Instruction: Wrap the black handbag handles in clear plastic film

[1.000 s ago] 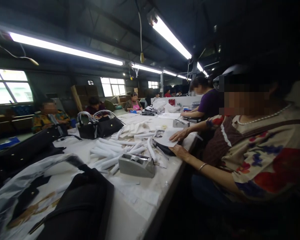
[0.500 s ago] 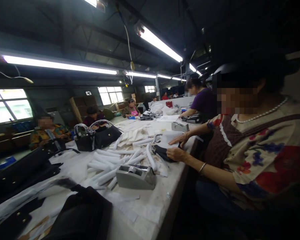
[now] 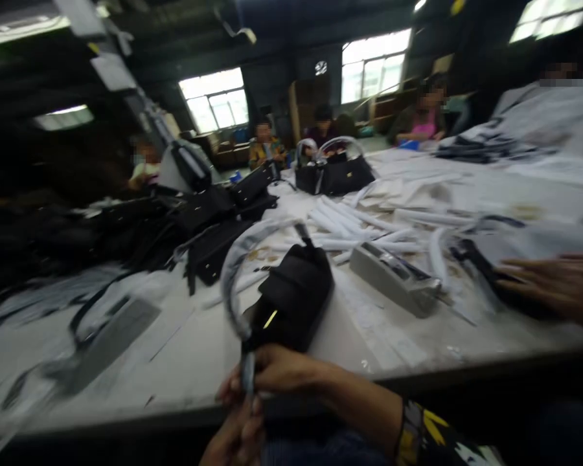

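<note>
From the head camera, blurred by motion, both of the person's hands meet at the near edge of the white table (image 3: 184, 349). The right hand (image 3: 282, 372) comes in from the lower right, a patterned sleeve (image 3: 432, 440) at its wrist, and its fingers are curled tight around the lower end of the wrapped handle (image 3: 243, 272) of a black handbag (image 3: 296, 301). The left hand (image 3: 238, 437) rises from the bottom edge just under it, fingers bent and closed around the same handle end; how firmly it grips is too blurred to tell. The handbag lies on the table just beyond the hands, near the front edge, its handle arching up and to the left in pale wrapping.

Just right of the bag stands a grey tape dispenser (image 3: 393, 281), and behind it a spread of white paper rolls (image 3: 350, 223). At the right edge a co-worker's hand (image 3: 558, 288) rests flat and open on a dark piece. More black bags (image 3: 208, 220) are piled on the left, and two upright handbags (image 3: 333, 171) stand farther back. Other people sit along the far side under bright windows (image 3: 214, 100).
</note>
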{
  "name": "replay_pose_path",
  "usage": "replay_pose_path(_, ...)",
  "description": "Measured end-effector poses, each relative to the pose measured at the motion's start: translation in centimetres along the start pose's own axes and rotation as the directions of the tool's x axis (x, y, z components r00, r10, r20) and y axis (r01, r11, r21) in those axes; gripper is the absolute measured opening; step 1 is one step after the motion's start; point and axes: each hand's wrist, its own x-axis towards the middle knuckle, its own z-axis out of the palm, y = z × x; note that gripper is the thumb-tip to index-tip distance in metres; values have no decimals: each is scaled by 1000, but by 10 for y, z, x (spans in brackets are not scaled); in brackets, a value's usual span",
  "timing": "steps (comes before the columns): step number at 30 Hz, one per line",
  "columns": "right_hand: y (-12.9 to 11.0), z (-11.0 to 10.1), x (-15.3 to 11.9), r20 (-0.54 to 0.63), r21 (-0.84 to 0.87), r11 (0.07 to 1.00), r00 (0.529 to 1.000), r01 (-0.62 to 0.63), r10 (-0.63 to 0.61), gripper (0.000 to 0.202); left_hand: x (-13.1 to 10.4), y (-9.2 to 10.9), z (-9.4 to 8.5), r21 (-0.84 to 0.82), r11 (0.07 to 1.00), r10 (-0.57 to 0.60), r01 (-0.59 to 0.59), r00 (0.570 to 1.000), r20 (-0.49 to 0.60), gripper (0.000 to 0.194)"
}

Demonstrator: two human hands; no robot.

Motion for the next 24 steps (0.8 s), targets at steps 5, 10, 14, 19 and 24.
replay_pose_path(5,46,18,25,-178,-39,999,984,-27,20,42,-1,-10,-15,-175,984,60,-14,965,257,16)
replay_pose_path(10,48,17,-1,-283,-91,995,959,-31,4,43,1,-11,-16,-209,978,77,-7,940,331,13)
replay_pose_path(14,55,30,-24,-334,47,999,942,15,1,45,3,-13,-19,-210,978,93,-14,925,367,15)
replay_pose_path(19,54,37,-21,-196,400,916,979,29,54,52,9,-17,-22,-250,968,89,16,910,404,19)
replay_pose_path(24,54,41,1,-272,416,908,960,49,73,23,13,-23,-19,-225,974,74,19,914,398,36)
